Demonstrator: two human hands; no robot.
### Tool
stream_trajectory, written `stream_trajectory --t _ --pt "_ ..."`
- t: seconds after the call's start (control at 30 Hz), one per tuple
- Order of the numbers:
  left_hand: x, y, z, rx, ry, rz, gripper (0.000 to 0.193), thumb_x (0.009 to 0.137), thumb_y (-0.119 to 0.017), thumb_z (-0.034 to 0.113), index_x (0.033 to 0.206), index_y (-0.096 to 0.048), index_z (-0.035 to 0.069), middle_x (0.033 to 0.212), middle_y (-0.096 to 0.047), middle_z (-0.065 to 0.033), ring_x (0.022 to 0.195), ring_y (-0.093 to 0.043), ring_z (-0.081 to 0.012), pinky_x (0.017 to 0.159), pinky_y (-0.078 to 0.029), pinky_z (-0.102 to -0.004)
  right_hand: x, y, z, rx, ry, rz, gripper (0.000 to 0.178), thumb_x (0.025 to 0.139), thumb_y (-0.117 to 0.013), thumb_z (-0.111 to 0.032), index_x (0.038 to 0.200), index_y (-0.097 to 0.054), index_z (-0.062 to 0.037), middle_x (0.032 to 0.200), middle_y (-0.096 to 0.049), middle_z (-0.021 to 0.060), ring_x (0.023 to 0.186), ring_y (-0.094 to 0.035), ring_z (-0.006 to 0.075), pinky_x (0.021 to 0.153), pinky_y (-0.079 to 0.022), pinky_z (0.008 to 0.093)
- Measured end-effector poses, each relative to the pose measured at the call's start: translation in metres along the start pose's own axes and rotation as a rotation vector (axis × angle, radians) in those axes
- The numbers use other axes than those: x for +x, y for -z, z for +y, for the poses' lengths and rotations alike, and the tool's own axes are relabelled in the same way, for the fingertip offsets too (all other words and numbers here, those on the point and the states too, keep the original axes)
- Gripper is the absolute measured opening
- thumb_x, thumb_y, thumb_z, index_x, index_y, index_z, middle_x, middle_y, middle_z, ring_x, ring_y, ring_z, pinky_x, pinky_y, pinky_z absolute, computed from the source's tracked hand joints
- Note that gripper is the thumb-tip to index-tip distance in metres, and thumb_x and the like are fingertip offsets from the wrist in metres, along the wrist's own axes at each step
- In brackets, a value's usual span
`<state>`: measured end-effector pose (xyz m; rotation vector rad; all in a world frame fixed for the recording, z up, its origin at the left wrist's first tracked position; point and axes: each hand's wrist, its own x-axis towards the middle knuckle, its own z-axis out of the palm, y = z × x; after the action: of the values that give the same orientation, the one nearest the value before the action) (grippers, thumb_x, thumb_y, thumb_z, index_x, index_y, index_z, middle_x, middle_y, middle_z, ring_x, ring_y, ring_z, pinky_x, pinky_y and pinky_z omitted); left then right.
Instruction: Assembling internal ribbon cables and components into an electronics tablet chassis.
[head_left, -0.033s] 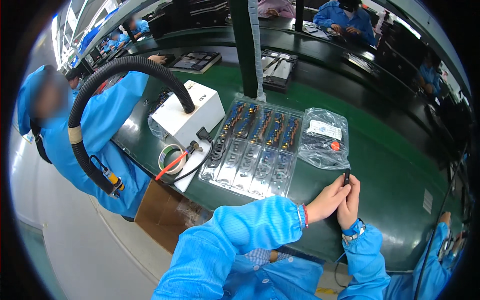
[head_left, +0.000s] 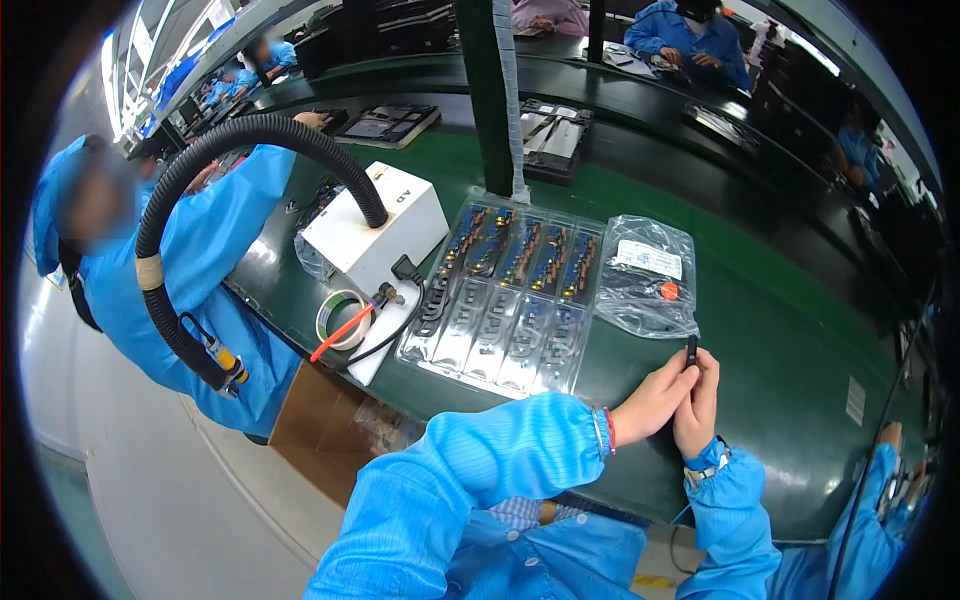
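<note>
I pinch a small black oblong part (head_left: 691, 351) upright between left hand (head_left: 655, 400) and right hand (head_left: 697, 405), fingers closed on it, long axis pointing away from me.

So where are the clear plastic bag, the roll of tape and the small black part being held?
clear plastic bag (head_left: 648, 275), head view, its middle
roll of tape (head_left: 341, 320), head view, its ring
small black part (head_left: 691, 350), head view, upper end

Clear labelled bag (head_left: 648, 277) beside tray (head_left: 510, 300)

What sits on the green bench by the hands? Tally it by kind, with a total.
Small black part held in both hands: 1
Clear plastic bag: 1
Clear blister tray of parts: 1
White box: 1
Tape roll: 1
Black corrugated hose: 1
Total: 6
</note>
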<state>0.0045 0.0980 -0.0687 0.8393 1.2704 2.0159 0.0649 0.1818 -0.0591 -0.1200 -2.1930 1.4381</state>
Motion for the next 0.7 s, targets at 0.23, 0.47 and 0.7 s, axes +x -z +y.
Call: stream_trajectory --t 0.23,0.47,0.7 --pt "0.004 0.001 -0.008 -0.003 -0.026 0.028 0.038 0.096 -0.027 0.026 0.119 -0.042 -0.001 0.108 -0.052 -0.0092 0.101 -0.049 -0.0155 0.088 -0.038 -0.0281 0.000 0.000 0.002 0.139 0.023 0.034 0.032 0.084 -0.041 0.005 0.115 -0.035 0.0003 0.110 -0.044 0.0122 0.101 -0.049 0.0188 0.088 -0.038 0.0297" --pt "0.003 0.014 -0.012 0.044 0.021 -0.012 0.051 0.096 -0.021 0.033 0.132 -0.027 -0.002 0.120 -0.045 -0.0153 0.113 -0.043 -0.0219 0.098 -0.032 -0.0319 0.004 -0.004 0.005 -0.027 0.071 0.043 0.029 0.085 -0.043 -0.001 0.114 -0.045 -0.0012 0.098 -0.053 0.0138 0.096 -0.054 0.0264 0.084 -0.041 0.0325" --pt "0.003 -0.001 0.004 -0.003 0.080 -0.015 0.048 0.096 -0.025 0.032 0.131 -0.029 -0.001 0.109 -0.051 -0.0127 0.101 -0.050 -0.0179 0.091 -0.038 -0.0299 0.002 0.011 -0.014 0.095 -0.043 -0.082 0.035 0.084 -0.041 0.001 0.118 -0.041 -0.0031 0.103 -0.052 0.0116 0.098 -0.052 0.0191 0.082 -0.040 0.0270"
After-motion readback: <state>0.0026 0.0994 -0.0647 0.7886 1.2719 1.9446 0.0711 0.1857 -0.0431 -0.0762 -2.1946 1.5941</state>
